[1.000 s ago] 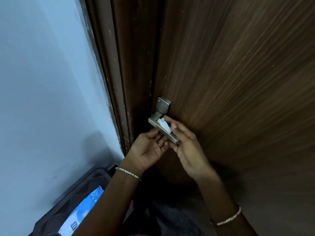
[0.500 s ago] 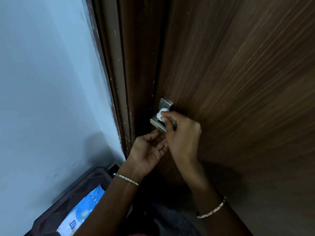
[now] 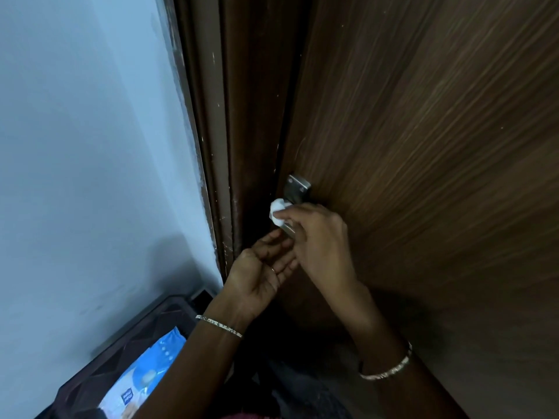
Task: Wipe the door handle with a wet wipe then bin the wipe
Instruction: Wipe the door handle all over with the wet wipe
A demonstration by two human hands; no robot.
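Observation:
A metal door handle (image 3: pixel 298 189) with a square plate sits on the brown wooden door (image 3: pixel 423 146), near its left edge. My right hand (image 3: pixel 320 240) lies over the lever and presses a bunched white wet wipe (image 3: pixel 277 210) against the lever's left end. Most of the lever is hidden under that hand. My left hand (image 3: pixel 260 270) is just below, palm up, fingers spread and touching the underside of the lever area. It holds nothing that I can see.
A dark door frame (image 3: pixel 223 146) runs down left of the door, beside a pale blue wall (image 3: pixel 90 146). At bottom left a dark stand or crate (image 3: pixel 121 346) holds a blue and white wipes pack (image 3: pixel 145 376).
My right hand has slid with the wipe from the middle of the lever to its left end by the plate and now covers the lever. The left hand stays beneath.

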